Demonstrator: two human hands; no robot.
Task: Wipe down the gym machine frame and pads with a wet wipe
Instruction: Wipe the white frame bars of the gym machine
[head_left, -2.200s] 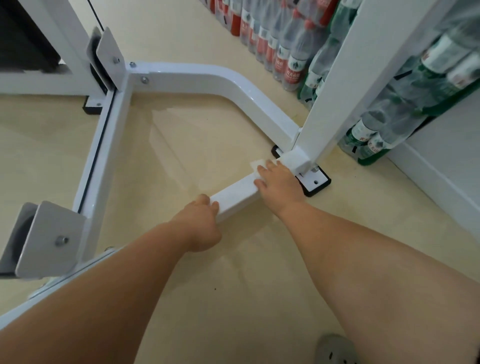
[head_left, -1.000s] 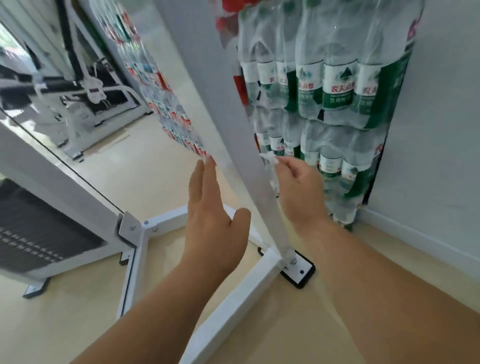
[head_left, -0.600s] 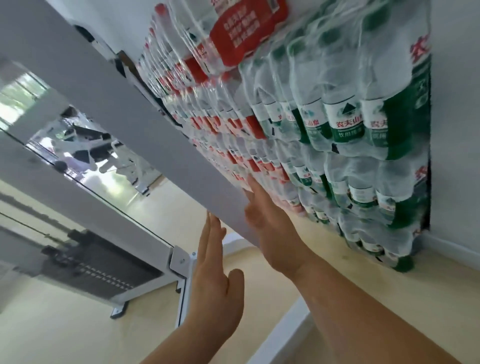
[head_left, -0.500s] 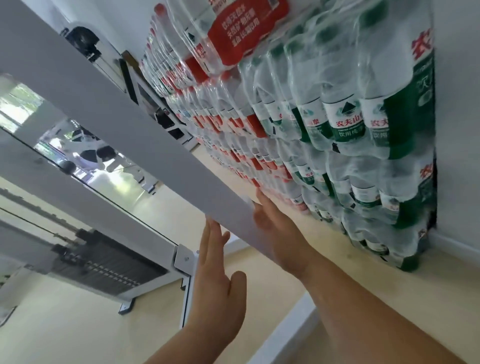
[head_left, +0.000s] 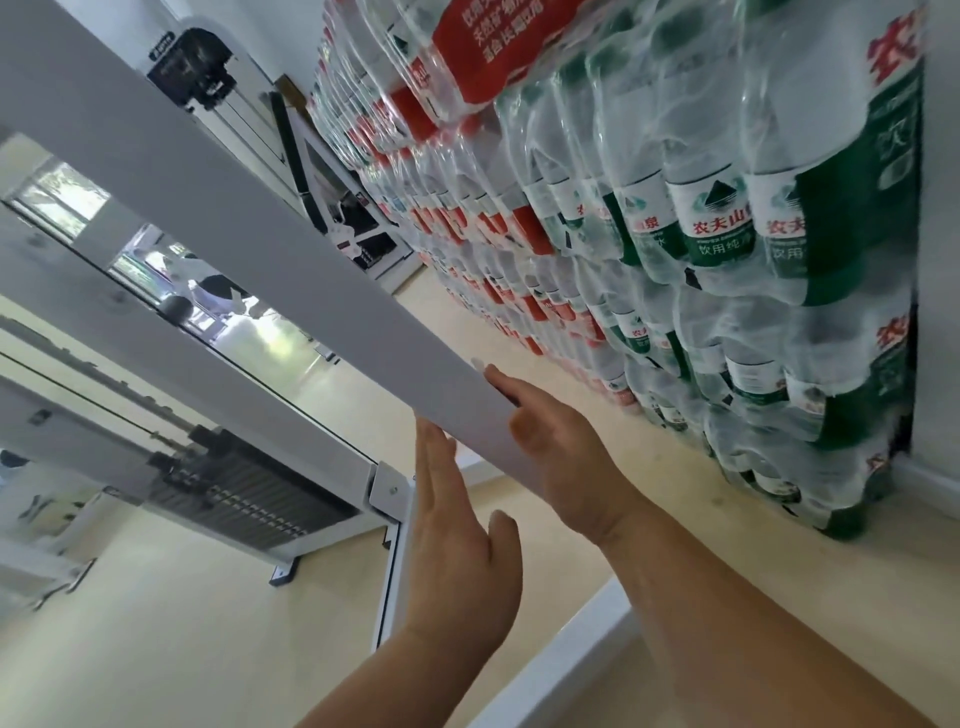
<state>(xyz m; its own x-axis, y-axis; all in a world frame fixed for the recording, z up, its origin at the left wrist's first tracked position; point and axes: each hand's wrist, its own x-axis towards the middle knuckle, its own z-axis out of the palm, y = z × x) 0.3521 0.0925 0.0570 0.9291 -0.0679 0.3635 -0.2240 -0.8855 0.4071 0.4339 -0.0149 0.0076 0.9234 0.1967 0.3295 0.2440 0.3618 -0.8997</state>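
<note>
Both hands have come up from the low bar by the floor, and now they are at the tall white post of the gym machine. That post leans across the view from the top left down to the hands.

The right hand holds the post by its edge. Its fingers lie along the far side and its thumb sits on the near side. The wet wipe is under those fingers, against the post. Only a tiny white corner of it peeks out just above the fingertips, so most of it is hidden.

The left hand is flat and holds nothing. Its fingers are straight and point up, and the tips go under the lower edge of the post, just beside the right hand. I cannot tell if they touch it.

Behind the right hand, packs of water bottles are piled high along the wall. At the lower left is the dark weight stack of the machine, standing on the pale floor. A white base bar runs along the floor under the right arm.
</note>
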